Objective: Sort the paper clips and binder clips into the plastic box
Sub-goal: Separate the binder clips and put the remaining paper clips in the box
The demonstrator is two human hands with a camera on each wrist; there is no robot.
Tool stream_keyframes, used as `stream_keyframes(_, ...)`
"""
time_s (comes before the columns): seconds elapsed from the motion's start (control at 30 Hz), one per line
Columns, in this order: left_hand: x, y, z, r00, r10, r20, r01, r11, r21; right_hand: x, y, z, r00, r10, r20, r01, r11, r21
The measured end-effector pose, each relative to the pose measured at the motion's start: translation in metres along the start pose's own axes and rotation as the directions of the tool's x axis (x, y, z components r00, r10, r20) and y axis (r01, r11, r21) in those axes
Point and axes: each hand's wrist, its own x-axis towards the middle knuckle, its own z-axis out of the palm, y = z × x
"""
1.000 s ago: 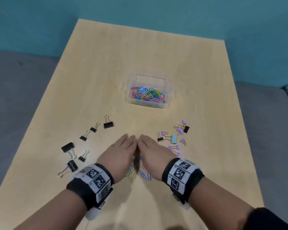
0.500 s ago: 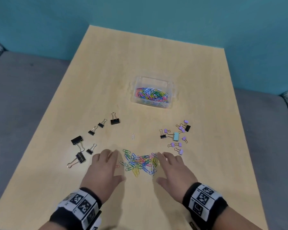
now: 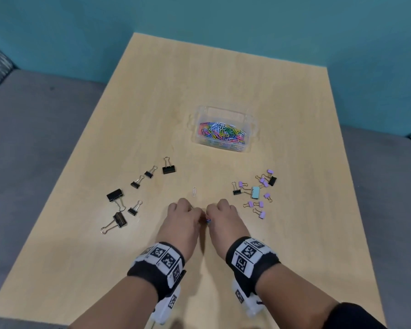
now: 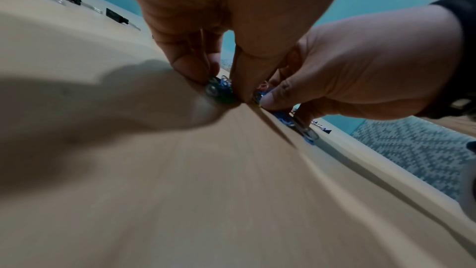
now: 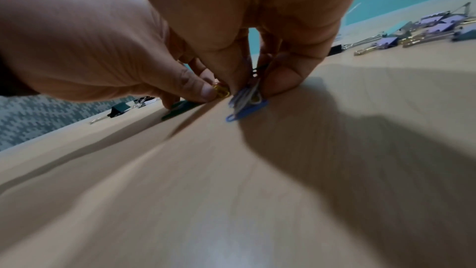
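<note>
A small heap of coloured paper clips (image 3: 208,220) lies on the wooden table (image 3: 223,72), squeezed between my two hands. My left hand (image 3: 188,214) curls its fingers (image 4: 190,64) down and pinches the clips (image 4: 221,89) on its side. My right hand (image 3: 220,214) pinches a bunch of blue and white clips (image 5: 247,99) between thumb and fingers. Most of the heap is hidden under the hands. The clear plastic box (image 3: 250,129) stands further back, holding many coloured paper clips (image 3: 223,134). One white paper clip (image 3: 194,191) lies alone just beyond my hands.
Several black binder clips (image 3: 115,194) are scattered on the left, the farthest (image 3: 169,169) nearer the box. On the right lies a cluster of purple binder clips (image 3: 259,204) with a light blue one (image 3: 255,192). Grey seating flanks the table, with a teal wall behind.
Half a second ago my hands lay flat and apart on either side of the spread heap. They have closed in, fingers curled, and gathered the clips between them.
</note>
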Motion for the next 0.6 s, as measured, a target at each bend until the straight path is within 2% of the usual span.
stream_keyframes(0.1, 0.009, -0.002, 0.001, 1.0, -0.008, 0.003, 0.008, 1.0, 0.008, 0.006, 0.005, -0.007, 1.0, 0.02, 0.016, -0.021, 0.999, 0.042)
stream_keyframes(0.2, 0.018, -0.002, -0.006, 0.997, -0.066, 0.049, 0.065, 0.998, 0.021, 0.011, 0.011, -0.013, 0.996, 0.067, 0.054, -0.072, 0.993, 0.09)
stream_keyframes(0.33, 0.027, -0.003, -0.016, 0.984, -0.125, 0.127, 0.13, 0.991, -0.031, 0.017, 0.02, -0.026, 0.979, 0.109, 0.173, -0.132, 0.983, 0.128)
stream_keyframes(0.4, 0.03, -0.004, -0.02, 0.973, -0.147, 0.177, 0.161, 0.985, -0.066, 0.018, 0.027, -0.03, 0.965, 0.135, 0.227, -0.184, 0.96, 0.21)
stream_keyframes(0.5, 0.034, -0.009, -0.026, 0.951, -0.183, 0.249, 0.233, 0.953, -0.192, 0.021, 0.036, -0.034, 0.947, 0.176, 0.268, -0.278, 0.866, 0.416)
stream_keyframes(0.53, 0.036, -0.011, -0.028, 0.939, -0.208, 0.275, 0.289, 0.909, -0.302, 0.022, 0.038, -0.037, 0.939, 0.188, 0.287, -0.313, 0.809, 0.497)
stream_keyframes(0.6, 0.04, -0.011, -0.036, 0.909, -0.244, 0.339, 0.395, 0.763, -0.511, 0.026, 0.041, -0.046, 0.925, 0.185, 0.331, -0.363, 0.686, 0.63)
